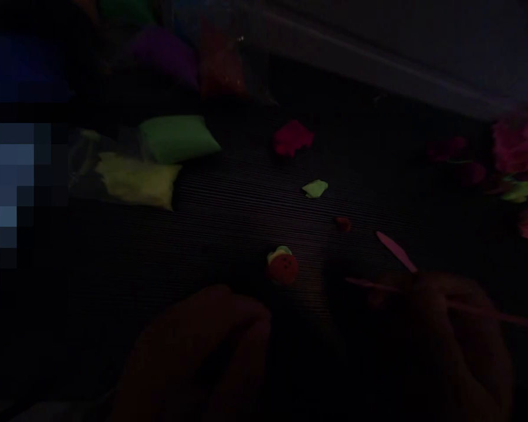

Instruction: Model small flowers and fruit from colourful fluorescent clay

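Head camera view: a slim pink tool (372,284) lies in the grip of a person's right hand (457,334), to the right of a small red clay piece (283,269) on a dark, ribbed surface (229,234). The tool's long axis runs nearly crosswise, its pointed tip aimed left toward the near side of the clay piece and its shaft sloping slightly nearer as it extends right. The clay piece, marked with dark dots, has its pale green top on the far side, tipped slightly left. The right hand reaches in from the lower right, its fingers curled and pinching the tool. The left hand (202,346), nearer than the clay piece and to its left, is bent over with thumb and forefinger pressed together at the tips; whether they pinch anything cannot be told in the dim light. A pink blade (396,251) slants to the clay piece's right, its tip pointing away and left. Beyond the clay piece sit a magenta lump (293,138) and a pale green scrap (315,188); farther left lie green (178,139) and yellow packets (138,180).
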Motion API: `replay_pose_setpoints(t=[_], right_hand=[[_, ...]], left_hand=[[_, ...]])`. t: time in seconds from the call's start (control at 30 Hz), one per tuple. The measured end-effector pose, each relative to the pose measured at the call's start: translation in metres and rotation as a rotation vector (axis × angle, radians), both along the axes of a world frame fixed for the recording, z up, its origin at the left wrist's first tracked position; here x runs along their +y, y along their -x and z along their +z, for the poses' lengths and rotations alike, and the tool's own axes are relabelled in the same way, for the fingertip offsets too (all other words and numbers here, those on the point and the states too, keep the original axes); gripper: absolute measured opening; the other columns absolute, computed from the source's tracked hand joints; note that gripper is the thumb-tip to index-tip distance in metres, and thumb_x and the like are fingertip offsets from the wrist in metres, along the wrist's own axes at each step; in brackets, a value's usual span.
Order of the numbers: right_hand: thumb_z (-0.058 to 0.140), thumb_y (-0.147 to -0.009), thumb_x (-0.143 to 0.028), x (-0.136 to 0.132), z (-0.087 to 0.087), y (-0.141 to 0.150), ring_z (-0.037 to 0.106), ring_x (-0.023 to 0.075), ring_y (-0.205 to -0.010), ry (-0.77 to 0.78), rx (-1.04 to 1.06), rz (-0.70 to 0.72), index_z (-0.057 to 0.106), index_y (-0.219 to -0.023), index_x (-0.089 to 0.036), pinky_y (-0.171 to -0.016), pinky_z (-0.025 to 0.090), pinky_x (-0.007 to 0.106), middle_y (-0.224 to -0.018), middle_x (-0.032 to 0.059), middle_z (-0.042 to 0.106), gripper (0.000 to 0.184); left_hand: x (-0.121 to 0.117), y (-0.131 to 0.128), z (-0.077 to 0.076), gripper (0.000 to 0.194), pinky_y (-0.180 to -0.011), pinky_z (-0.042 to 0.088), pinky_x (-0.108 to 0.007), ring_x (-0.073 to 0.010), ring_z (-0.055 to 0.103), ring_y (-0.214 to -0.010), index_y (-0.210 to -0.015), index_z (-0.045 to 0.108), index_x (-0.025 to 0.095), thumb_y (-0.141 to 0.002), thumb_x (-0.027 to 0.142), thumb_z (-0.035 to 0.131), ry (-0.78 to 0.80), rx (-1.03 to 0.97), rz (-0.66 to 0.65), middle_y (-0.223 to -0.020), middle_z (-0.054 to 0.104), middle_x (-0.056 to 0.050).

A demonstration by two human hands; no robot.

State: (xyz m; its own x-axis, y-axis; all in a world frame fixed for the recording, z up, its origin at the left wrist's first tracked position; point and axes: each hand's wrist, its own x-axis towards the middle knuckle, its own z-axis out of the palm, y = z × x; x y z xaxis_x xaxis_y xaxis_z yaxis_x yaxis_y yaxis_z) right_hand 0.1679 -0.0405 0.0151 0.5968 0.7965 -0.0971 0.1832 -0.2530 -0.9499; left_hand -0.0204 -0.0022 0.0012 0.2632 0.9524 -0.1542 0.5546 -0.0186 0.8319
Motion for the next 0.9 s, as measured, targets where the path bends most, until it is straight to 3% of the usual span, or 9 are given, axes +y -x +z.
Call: replay_pose_setpoints(t=[0.17,0.43,0.63,0.9], right_hand=[[0.047,-0.079,-0.028,0.008,-0.006,-0.010,0.049,0.0079,-0.053,-0.082,0.292,0.045,0.049,-0.071,-0.022,-0.048,0.040,0.020,-0.059,-0.0035,0.056,0.010],[0.046,-0.078,-0.035,0.004,0.001,-0.007,0.044,0.0081,-0.051,-0.101,0.604,0.131,0.045,-0.063,-0.020,-0.049,0.039,0.022,-0.053,-0.0040,0.049,0.021],[0.048,-0.075,-0.040,-0.003,0.009,0.001,0.047,0.0107,-0.053,-0.048,0.708,0.133,0.044,-0.069,-0.022,-0.049,0.040,0.023,-0.055,-0.0026,0.052,0.020],[0.047,-0.077,-0.039,-0.004,0.009,0.001,0.046,0.0097,-0.050,-0.059,0.768,0.168,0.043,-0.068,-0.022,-0.048,0.039,0.022,-0.053,-0.0032,0.051,0.020]], left_hand=[[0.015,-0.012,0.014,0.012,-0.045,0.043,-0.017,-0.0072,0.055,-0.051,-0.069,0.059,0.028,-0.074,0.029,0.048,-0.068,-0.009,-0.059,-0.060,0.062,0.009],[0.010,-0.034,0.029,0.009,-0.055,0.044,-0.018,-0.0078,0.057,-0.062,-0.077,0.062,0.027,-0.070,0.024,0.057,-0.153,-0.028,-0.056,-0.072,0.063,0.008],[0.008,-0.049,0.039,0.018,-0.062,0.046,-0.017,-0.0080,0.058,-0.071,-0.084,0.064,0.027,-0.067,0.020,0.063,-0.158,-0.154,-0.113,-0.077,0.063,0.006],[0.010,-0.051,0.039,0.014,-0.060,0.044,-0.014,-0.0059,0.058,-0.068,-0.077,0.066,0.025,-0.067,0.016,0.063,-0.076,-0.247,-0.162,-0.073,0.064,0.006]])
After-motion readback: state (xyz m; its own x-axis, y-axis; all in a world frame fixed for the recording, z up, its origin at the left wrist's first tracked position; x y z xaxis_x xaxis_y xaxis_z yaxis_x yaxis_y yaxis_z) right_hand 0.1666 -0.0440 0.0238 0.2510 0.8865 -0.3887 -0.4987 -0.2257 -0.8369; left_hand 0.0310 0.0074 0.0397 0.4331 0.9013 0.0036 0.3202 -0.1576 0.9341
